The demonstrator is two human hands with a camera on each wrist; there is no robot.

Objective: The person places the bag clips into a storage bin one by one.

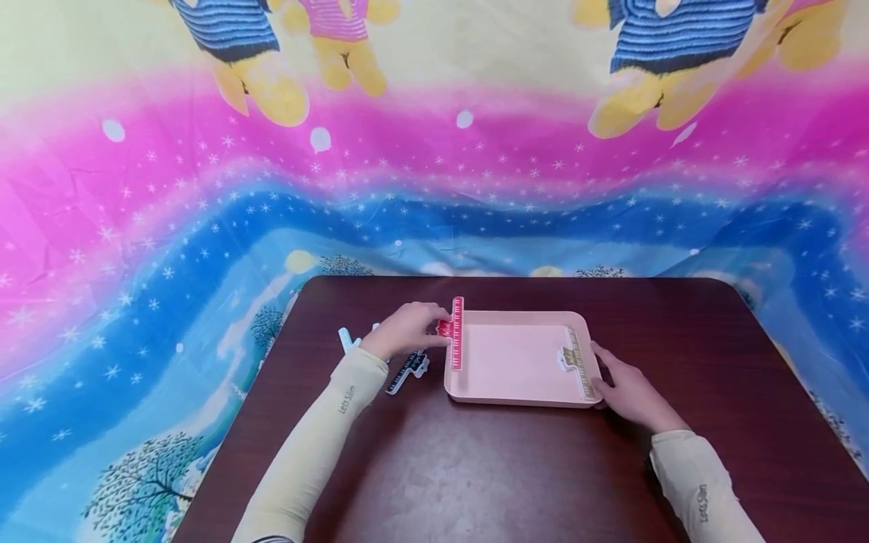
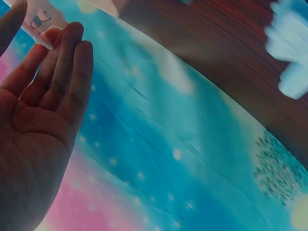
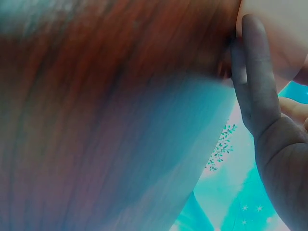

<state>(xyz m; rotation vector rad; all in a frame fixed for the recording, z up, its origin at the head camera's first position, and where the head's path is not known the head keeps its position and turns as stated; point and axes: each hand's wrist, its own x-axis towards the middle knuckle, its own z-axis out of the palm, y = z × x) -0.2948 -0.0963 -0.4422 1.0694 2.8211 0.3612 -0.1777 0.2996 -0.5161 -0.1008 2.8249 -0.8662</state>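
My left hand pinches the handle of a red clip with a piano-key pattern, upright along the left rim of a pink tray. Whether the clip touches the tray, I cannot tell. In the left wrist view the clip's pale handle shows at the fingertips. A gold piano-key clip is at the tray's right side, handle pointing inward. There my right hand holds the tray by its edge, with straight fingers along the outside in the right wrist view.
Left of the tray, a black piano-key clip lies on the dark wooden table. A light blue clip lies beyond it, partly hidden by my left arm. A patterned cloth hangs behind the table.
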